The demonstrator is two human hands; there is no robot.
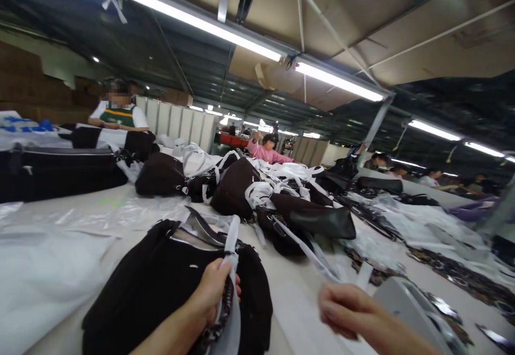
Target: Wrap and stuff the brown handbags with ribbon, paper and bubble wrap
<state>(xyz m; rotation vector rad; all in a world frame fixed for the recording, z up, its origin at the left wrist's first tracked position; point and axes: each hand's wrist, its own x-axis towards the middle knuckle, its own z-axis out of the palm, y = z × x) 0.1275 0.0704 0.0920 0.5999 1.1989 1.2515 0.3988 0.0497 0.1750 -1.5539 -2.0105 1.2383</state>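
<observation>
A black handbag (148, 280) lies on the table in front of me. My left hand (215, 288) is closed around its strap, which is wrapped in white sheeting (232, 237); a dark chain (220, 320) shows below the fingers. My right hand (346, 309) is apart from the bag, to its right, with the fingers curled and slightly blurred. Whatever it may hold is hidden. Close beside it stands a grey device that looks like a tape dispenser (406, 307), and a small pale strip (364, 275) sticks up just behind the hand.
More dark bags (237, 186) with white-wrapped straps are piled ahead. A long black bag (60, 172) and clear plastic (137, 213) lie left, white sheeting (44, 280) nearer. Chains (446, 266) run along the right. Co-workers (267, 150) sit or stand beyond the table.
</observation>
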